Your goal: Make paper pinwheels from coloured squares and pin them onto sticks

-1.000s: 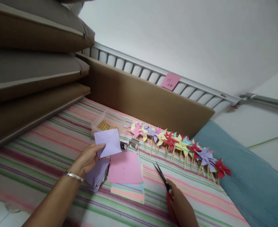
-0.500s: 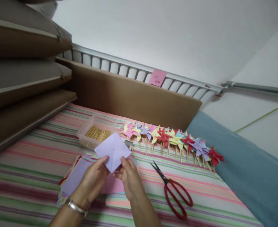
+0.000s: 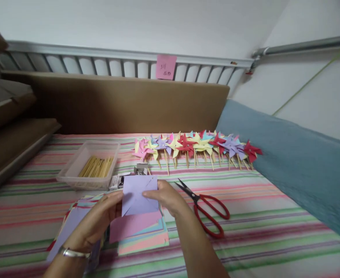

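Both my hands hold one lilac paper square (image 3: 138, 195) with cut lines in it, just above a stack of coloured paper sheets (image 3: 142, 231). My left hand (image 3: 96, 222), with a metal bracelet on the wrist, pinches its left edge. My right hand (image 3: 165, 197) grips its right side with the fingers over the top. Red-handled scissors (image 3: 207, 210) lie on the striped cloth just right of my right hand. A row of finished paper pinwheels on sticks (image 3: 195, 146) lies further back.
A clear plastic tray of wooden sticks (image 3: 90, 166) stands at the back left, with a small stapler (image 3: 120, 180) beside it. Brown cushions (image 3: 10, 127) are piled at the left, a brown board (image 3: 123, 104) stands behind, a blue cushion (image 3: 297, 166) lies at the right. A pink note (image 3: 165, 66) hangs on the rail.
My right hand let go of the scissors, which now lie on the cloth, and joined my left hand on the lilac square. The square turned from a diamond to straight. The camera swung left.
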`<state>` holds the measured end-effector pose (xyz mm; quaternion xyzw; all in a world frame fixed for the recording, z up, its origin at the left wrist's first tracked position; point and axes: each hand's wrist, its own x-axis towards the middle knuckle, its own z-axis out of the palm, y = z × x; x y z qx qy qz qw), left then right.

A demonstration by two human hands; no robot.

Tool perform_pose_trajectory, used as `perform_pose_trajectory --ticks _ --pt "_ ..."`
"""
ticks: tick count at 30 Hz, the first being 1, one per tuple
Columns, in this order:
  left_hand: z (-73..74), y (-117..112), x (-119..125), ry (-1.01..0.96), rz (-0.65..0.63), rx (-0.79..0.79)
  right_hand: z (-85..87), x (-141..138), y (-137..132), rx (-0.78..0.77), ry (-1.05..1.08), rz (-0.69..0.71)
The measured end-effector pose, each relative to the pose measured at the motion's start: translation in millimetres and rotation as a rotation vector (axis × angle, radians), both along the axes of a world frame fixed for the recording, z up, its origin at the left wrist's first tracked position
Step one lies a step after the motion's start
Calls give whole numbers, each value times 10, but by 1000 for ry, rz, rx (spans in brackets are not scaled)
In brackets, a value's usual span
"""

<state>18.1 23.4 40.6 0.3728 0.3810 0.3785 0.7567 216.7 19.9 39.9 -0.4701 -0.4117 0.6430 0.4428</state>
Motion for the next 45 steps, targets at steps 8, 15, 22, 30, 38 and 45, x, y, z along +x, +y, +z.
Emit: perform_pose_trajectory --ticks 8,15,22,30,38,45 --pt "-221 -45 230 91 34 -104 -19 -16 16 6 -290 138" --pt "-87 -12 107 -121 318 -106 40 -326 -54 523 -601 -474" --pt "-18 13 -69 -328 483 -166 -61 -734 -289 1073 -922 -335" --pt "-16 6 -69 -361 511 -200 -204 -803 -314 1087 -1031 -318" --pt "-73 -5 -25 -381 508 -196 -208 -753 -292 1087 -1027 -277" --pt "-135 0 1 -359 473 -100 -162 -751 -284 886 -893 -278"
